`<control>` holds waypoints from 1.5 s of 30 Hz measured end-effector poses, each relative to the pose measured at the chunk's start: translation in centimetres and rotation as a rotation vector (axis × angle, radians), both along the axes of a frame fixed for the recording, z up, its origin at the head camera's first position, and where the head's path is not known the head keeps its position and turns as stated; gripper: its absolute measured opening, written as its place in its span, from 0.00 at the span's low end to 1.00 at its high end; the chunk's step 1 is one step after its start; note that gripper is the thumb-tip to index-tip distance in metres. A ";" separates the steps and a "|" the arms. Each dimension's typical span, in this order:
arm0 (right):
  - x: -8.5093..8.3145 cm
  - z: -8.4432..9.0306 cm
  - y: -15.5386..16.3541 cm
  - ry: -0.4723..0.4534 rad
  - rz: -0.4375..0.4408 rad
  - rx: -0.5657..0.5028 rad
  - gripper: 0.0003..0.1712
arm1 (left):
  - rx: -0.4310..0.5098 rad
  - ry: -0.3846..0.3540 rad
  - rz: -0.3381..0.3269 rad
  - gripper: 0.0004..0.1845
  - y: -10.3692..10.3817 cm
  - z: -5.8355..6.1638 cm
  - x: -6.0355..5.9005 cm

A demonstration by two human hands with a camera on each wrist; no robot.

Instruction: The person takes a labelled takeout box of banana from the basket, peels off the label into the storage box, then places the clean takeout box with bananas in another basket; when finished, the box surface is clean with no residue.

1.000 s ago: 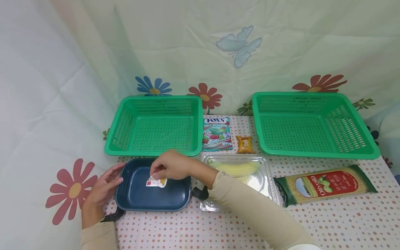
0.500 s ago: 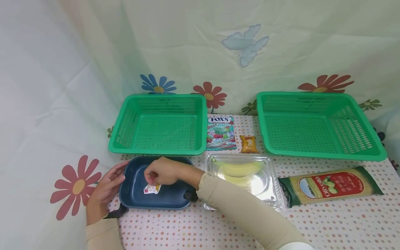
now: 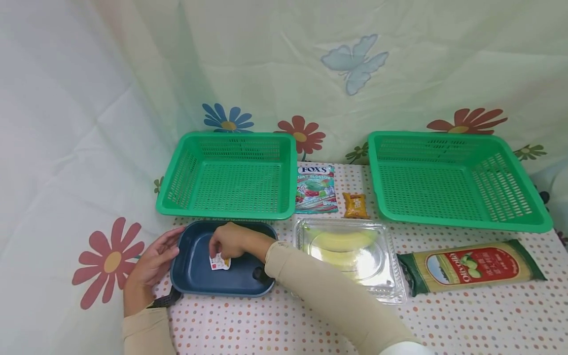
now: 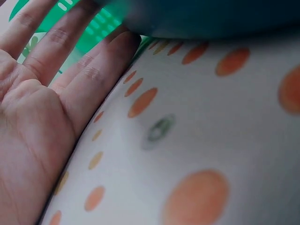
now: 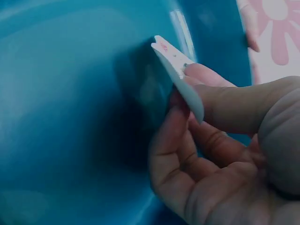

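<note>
A dark blue square tray (image 3: 194,282) lies on the dotted tablecloth at the front left. My right hand (image 3: 228,240) reaches into it and pinches a small white packet (image 3: 219,263) between thumb and fingers. In the right wrist view the white packet (image 5: 180,77) stands edge-on above the blue tray (image 5: 70,117) floor, held by the right hand (image 5: 197,122). My left hand (image 3: 155,259) rests open against the tray's left rim. The left wrist view shows the left hand (image 4: 51,93) flat on the cloth, fingertips touching the tray (image 4: 206,18).
Two green baskets (image 3: 228,175) (image 3: 457,180) stand at the back. Between them lie a Fox's candy bag (image 3: 316,189) and a small yellow packet (image 3: 355,205). A clear plastic box with bananas (image 3: 346,256) sits right of the tray, then a pasta packet (image 3: 472,266).
My right hand has lowered the white packet deeper into the blue tray and drawn slightly left. The left hand has stayed at the rim.
</note>
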State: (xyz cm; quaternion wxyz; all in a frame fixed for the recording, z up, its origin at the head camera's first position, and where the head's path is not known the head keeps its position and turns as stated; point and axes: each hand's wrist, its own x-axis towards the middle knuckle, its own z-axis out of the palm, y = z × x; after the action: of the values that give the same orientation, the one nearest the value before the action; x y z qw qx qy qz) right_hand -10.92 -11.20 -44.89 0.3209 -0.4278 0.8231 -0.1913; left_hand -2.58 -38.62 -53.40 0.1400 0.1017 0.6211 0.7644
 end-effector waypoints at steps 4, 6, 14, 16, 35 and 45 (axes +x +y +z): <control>0.0 -0.6 -0.2 -0.017 -0.023 0.070 0.16 | 0.002 0.015 -0.009 0.31 0.0 0.1 -0.1; 0.0 -0.8 -0.3 -0.017 -0.037 0.087 0.15 | 0.000 0.015 -0.011 0.31 0.0 0.1 -0.1; 0.0 -0.9 -0.3 -0.003 -0.079 0.089 0.06 | -0.004 0.001 -0.015 0.31 0.0 0.3 -0.1; 0.1 -0.8 -0.4 0.008 -0.113 0.097 0.05 | -0.003 0.000 -0.016 0.31 0.0 0.3 -0.1; 1.8 -0.6 -1.0 0.162 -0.375 0.403 0.33 | -0.045 -0.043 0.008 0.31 0.3 0.5 -0.2; 1.8 0.3 0.7 0.159 -0.265 0.435 0.29 | -0.045 -0.041 0.013 0.31 0.1 0.6 -0.1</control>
State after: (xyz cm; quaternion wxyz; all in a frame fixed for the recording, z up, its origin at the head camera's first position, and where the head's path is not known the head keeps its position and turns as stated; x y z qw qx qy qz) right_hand -9.12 -10.53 -44.60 0.3117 -0.2511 0.9163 -0.0161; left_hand -2.66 -38.55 -52.77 0.1497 0.0789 0.6357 0.7531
